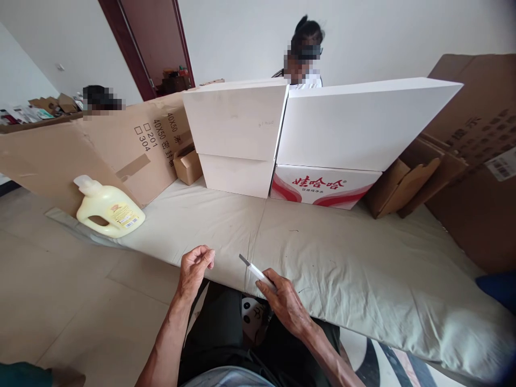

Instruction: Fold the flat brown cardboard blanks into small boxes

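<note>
My right hand [285, 302] is closed around a small white utility knife [253, 269], its grey blade tip pointing up and left over the front edge of a table covered in pale grey-green cloth [342, 252]. My left hand [195, 269] hovers just left of the knife at the cloth's edge, fingers curled together in a loose pinch; whether anything is in them I cannot make out. Beyond the hands, white boards [363, 121] lean on a red-and-white printed carton [322, 187].
A cream detergent jug [109, 208] lies at the table's left end against a large brown cardboard sheet [133, 142]. Folded cardboard pieces [407, 183] and a big brown box [479, 156] fill the right. A person sits behind the white boards; another is partly visible at far left.
</note>
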Action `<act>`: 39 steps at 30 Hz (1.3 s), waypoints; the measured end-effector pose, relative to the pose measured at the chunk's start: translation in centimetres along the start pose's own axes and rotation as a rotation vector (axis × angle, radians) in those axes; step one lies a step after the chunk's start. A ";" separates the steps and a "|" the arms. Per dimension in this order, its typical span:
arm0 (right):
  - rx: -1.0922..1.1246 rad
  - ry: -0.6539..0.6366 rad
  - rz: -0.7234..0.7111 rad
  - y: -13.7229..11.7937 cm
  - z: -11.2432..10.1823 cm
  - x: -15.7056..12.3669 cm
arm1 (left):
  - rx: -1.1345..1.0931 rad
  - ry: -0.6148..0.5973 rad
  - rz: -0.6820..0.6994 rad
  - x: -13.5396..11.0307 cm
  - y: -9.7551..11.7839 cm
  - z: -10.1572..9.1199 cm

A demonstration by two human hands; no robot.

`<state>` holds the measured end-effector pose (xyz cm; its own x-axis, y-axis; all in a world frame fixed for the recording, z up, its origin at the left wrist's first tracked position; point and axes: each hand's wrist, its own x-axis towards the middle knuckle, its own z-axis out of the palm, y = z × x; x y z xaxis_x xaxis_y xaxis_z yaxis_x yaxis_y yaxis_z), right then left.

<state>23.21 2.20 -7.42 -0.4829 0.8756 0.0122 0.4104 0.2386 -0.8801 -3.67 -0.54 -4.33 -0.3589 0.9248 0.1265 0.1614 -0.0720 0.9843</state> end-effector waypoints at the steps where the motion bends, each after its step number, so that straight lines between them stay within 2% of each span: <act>1: -0.071 0.038 -0.017 0.9 -0.3 0.4 | 0.030 0.009 0.002 0.1 -0.4 -0.3; 7: -0.514 0.264 -0.204 6.3 -2.6 3.9 | 0.292 0.014 0.048 0.2 -2.9 -1.2; 11: -0.698 0.334 -0.277 9.0 -4.1 6.1 | 0.460 0.004 0.101 0.2 -4.5 -1.2; 19: -0.832 0.428 -0.421 11.7 -4.1 7.7 | 0.666 -0.075 0.075 0.3 -7.5 -1.4; 26: -0.818 0.445 -0.428 12.3 -4.2 7.6 | 0.747 -0.155 0.078 1.2 -8.8 -1.6; 29: -0.829 0.449 -0.430 12.3 -4.3 7.6 | 0.764 -0.176 0.100 2.9 -8.8 -2.0; 32: -0.831 0.443 -0.427 12.4 -4.4 7.6 | 0.779 -0.174 0.115 5.9 -8.7 -3.0; 35: -0.836 0.462 -0.433 12.7 -4.4 7.6 | 0.792 -0.130 0.111 9.9 -8.8 -4.6; 39: -0.834 0.478 -0.465 12.8 -4.5 7.7 | 0.795 -0.040 0.074 16.4 -9.3 -7.1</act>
<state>28.29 13.88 -16.47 -0.4492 0.6552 0.6073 0.7512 0.6450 -0.1402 -17.63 12.66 -10.47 -0.2903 0.9419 0.1687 0.7963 0.1400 0.5885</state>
